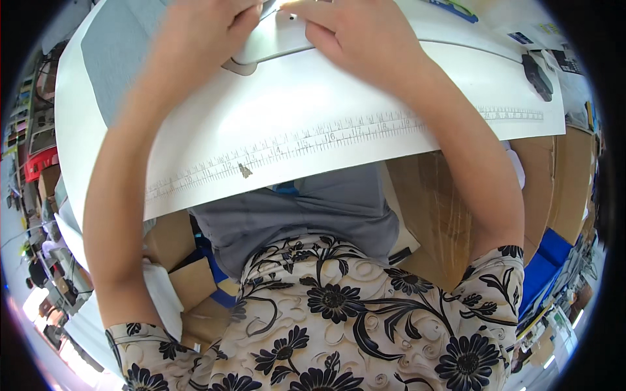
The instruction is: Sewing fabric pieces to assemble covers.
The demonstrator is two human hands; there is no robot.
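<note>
My left hand [210,31] reaches to the upper edge of the view, over the white table [195,140]. Its fingers are curled, their tips cut off by the picture's edge. My right hand [365,34] is close by on the right, index finger stretched toward the left hand and the other fingers bent under. The fingertips come near each other over a bright white panel [290,40]; anything small pinched there does not show. Grey cloth [114,58] lies flat on the table left of my left hand, partly behind that forearm.
A printed ruler scale [326,137] runs along the near table edge, with a small dark mark [244,170] on it. A black object [537,77] sits at the right corner. A green and blue pen-like item [460,9] lies far right. Cardboard boxes [430,208] stand below the table.
</note>
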